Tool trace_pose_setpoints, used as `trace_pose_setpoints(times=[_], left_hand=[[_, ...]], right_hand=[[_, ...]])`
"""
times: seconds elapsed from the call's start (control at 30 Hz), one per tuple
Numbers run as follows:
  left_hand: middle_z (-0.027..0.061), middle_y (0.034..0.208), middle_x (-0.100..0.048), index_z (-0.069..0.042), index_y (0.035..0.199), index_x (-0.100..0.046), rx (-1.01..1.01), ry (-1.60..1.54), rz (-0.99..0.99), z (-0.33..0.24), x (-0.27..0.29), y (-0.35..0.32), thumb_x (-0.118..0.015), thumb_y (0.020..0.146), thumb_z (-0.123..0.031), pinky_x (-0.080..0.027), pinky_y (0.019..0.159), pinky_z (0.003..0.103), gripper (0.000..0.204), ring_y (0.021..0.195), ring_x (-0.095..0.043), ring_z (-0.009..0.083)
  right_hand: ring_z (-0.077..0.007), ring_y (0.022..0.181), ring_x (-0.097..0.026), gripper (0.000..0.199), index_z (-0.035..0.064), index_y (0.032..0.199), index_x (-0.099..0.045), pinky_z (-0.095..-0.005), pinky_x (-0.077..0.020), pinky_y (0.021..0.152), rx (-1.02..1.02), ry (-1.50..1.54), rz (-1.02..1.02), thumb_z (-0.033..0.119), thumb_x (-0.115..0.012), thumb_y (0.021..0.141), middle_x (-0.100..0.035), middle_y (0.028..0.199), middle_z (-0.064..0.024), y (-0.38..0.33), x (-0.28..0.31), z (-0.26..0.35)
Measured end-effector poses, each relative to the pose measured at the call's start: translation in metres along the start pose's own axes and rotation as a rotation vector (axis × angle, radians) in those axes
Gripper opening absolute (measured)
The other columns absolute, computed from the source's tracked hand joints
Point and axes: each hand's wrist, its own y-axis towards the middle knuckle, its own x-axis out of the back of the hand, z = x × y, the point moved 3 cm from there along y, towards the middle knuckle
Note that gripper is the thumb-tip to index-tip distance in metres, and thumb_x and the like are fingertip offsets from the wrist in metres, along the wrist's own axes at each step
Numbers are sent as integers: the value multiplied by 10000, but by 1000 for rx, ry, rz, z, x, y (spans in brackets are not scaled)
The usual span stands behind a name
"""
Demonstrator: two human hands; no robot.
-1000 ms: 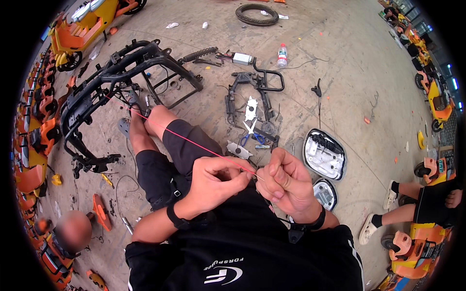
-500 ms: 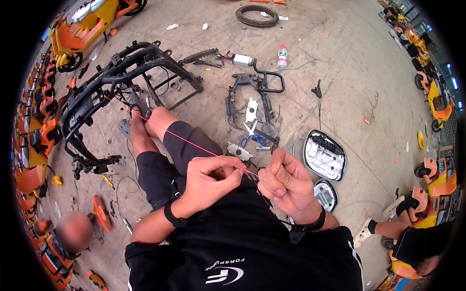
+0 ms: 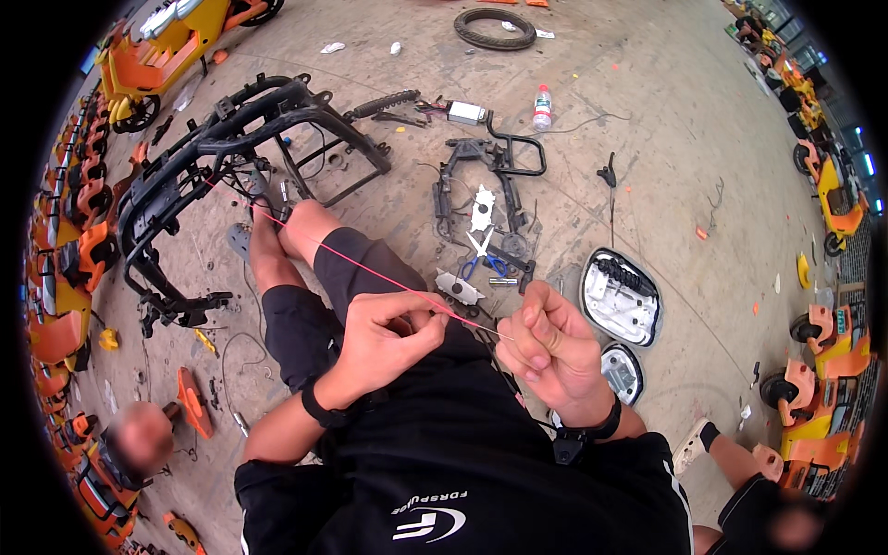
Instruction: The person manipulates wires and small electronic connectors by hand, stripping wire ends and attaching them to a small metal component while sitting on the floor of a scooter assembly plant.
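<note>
A thin red wire runs from the black scooter frame across my raised knee to both hands. My left hand pinches it between thumb and forefinger. Just to the right, my right hand is closed at the wire's pale, bare-looking end, fingers curled in; the tip is hidden in the grip. Between the two hands a short stretch shows, red turning to pale. On the floor beyond my hands lie blue-handled scissors, beside a dark metal bracket assembly.
White-lined shell parts lie right of my hands. Farther off are a bottle, a silver box with leads, a shock absorber and a tire. Yellow-orange scooters line both sides. Other people sit at lower left and lower right.
Both hands keep hold of the wire; my left hand has shifted slightly left and the gap between the hands is a bit wider. The person at lower right has moved lower.
</note>
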Motion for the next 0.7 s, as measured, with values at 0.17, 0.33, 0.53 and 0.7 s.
trace_pose_setpoints(times=[0.17,0.33,0.53,0.7], left_hand=[[-27,589,-569,46,905,-690,109,-19,-71,9,11,2,-636,828,-1,-355,446,170,104,514,-474,0],[-9,563,-572,45,945,-691,202,41,-23,16,29,-4,-636,891,-23,-358,406,171,103,442,-489,24],[0,639,-610,30,1067,-673,127,60,68,8,18,6,-597,924,-59,-417,513,204,185,588,-561,37],[81,765,-654,31,955,-658,-152,208,126,-14,1,7,-579,862,1,-474,559,245,125,600,-610,126]], right_hand=[[-83,533,-367,114,71,988,-546,-240,-322,496,18,-20,39,182,-521,989,-418,607,12,1,3,3],[-83,529,-370,115,59,988,-545,-239,-327,495,42,-5,8,170,-515,990,-422,611,12,5,4,10],[-91,530,-377,123,44,992,-544,-237,-337,489,11,54,2,157,-494,996,-429,609,8,7,1,14],[-97,524,-372,127,40,1003,-548,-235,-339,485,-14,140,-19,146,-478,998,-434,602,3,8,6,13]])
